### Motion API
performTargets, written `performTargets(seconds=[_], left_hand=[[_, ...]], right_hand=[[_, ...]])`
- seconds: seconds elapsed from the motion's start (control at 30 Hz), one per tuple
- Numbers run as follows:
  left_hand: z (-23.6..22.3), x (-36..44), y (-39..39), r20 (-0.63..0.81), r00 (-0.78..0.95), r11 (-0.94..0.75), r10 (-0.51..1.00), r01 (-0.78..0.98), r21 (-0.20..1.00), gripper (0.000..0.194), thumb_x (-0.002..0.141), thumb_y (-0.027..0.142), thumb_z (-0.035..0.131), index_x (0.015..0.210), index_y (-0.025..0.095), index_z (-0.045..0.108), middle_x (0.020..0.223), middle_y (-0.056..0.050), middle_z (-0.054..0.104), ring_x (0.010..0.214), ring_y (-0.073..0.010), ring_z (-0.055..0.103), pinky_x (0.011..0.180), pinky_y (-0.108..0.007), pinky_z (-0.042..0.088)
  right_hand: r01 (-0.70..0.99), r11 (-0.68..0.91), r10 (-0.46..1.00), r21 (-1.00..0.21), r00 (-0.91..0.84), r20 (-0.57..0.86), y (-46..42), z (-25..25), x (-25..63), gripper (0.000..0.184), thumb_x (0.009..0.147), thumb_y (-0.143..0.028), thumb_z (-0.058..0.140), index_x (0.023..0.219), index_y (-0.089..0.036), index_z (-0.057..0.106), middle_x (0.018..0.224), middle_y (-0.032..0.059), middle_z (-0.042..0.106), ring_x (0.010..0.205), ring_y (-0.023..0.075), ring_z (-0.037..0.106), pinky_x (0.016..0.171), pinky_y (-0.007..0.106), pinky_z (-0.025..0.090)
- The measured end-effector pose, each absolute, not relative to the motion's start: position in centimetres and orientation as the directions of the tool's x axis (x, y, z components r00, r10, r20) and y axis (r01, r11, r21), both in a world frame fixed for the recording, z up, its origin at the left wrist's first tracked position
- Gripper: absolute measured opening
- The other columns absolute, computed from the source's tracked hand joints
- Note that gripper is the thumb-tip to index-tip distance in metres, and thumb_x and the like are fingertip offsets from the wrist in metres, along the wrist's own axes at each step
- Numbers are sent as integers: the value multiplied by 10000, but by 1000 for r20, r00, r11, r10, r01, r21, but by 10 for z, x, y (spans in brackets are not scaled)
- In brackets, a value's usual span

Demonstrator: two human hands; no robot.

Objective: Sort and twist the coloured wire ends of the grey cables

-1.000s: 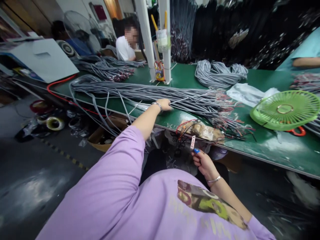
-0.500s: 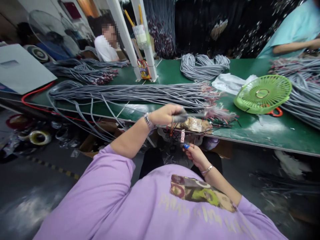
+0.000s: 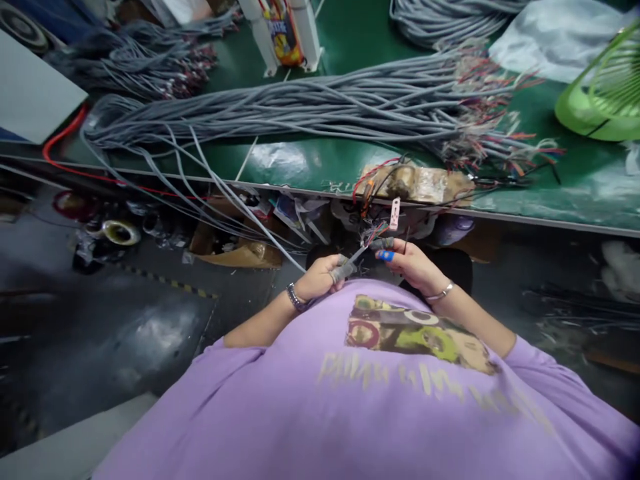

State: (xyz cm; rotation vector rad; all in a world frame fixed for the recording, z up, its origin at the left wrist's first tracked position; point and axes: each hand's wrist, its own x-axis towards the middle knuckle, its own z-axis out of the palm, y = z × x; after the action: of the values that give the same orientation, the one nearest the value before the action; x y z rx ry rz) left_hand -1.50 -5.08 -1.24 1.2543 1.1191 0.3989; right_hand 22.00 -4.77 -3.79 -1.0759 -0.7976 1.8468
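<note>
My left hand, grey wraps on its fingers, is closed round a grey cable just in front of my purple shirt. Thin coloured wires fan out from the cable's stripped end. Close by on the right, my right hand is closed in a pinch, with blue tape on the thumb and a grey wrap on one finger. A thin dark piece sticks up from its fingers; what they hold is too small to name. Directly above is a pink tag; I cannot tell whether the hand holds it.
A long bundle of grey cables lies across the green table, several strands hanging over its edge. Taped cardboard with orange and black leads sits at that edge. A green fan and a plastic bag are at right.
My left hand has come down from the table's edge to my lap with the cable, next to my right hand. The view has tilted down.
</note>
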Motion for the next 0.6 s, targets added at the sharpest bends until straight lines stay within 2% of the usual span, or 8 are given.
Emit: performTargets(seconds=[0.07, 0.13, 0.27, 0.4, 0.47, 0.6], left_hand=[[-14, -15, -50, -427, 458, 322, 780, 291, 901, 447, 771, 595, 675, 828, 167, 562, 512, 58, 536, 417, -62, 451, 429, -175, 390], [-16, -11, -47, -402, 469, 302, 786, 277, 912, 426, 780, 575, 675, 815, 167, 561, 540, 54, 551, 442, -62, 474, 459, -180, 414], [-19, 0, -42, -367, 514, 243, 776, 293, 925, 387, 786, 514, 699, 749, 157, 556, 606, 22, 609, 524, -68, 548, 538, -189, 452], [-16, 15, -34, -358, 522, 298, 774, 200, 934, 401, 747, 485, 754, 877, 156, 564, 694, -8, 683, 610, -94, 629, 599, -208, 486], [-13, 23, -30, -375, 510, 341, 774, 163, 926, 434, 724, 470, 781, 919, 164, 544, 697, -7, 693, 598, -99, 645, 567, -197, 470], [-9, 31, -25, -411, 524, 387, 746, 162, 908, 440, 698, 465, 799, 848, 174, 506, 590, 32, 639, 448, -72, 577, 427, -156, 332]], right_hand=[[-348, -452, 883, -821, -304, -357, -50, -33, 216, 392, 580, -328, 886, 895, -156, 728, 628, -30, 615, 446, 16, 260, 413, 198, 114], [-374, -436, 894, -819, -287, -345, -52, -28, 212, 413, 575, -342, 893, 907, -158, 731, 688, -11, 655, 449, 15, 270, 413, 203, 120], [-413, -331, 943, -848, -155, -293, -54, -20, 207, 374, 561, -340, 909, 836, -174, 717, 584, -47, 573, 461, 33, 313, 414, 200, 182], [-375, -264, 965, -889, -108, -241, -54, -19, 207, 342, 542, -316, 923, 769, -175, 709, 585, -32, 571, 559, 84, 466, 459, 200, 322], [-361, -253, 967, -898, -108, -229, -54, -21, 208, 337, 547, -318, 923, 761, -177, 703, 609, -23, 591, 599, 105, 513, 491, 211, 381], [-407, -216, 976, -888, -76, -202, -52, -25, 211, 395, 527, -316, 931, 829, -190, 709, 696, -12, 657, 643, 122, 575, 563, 236, 469]])
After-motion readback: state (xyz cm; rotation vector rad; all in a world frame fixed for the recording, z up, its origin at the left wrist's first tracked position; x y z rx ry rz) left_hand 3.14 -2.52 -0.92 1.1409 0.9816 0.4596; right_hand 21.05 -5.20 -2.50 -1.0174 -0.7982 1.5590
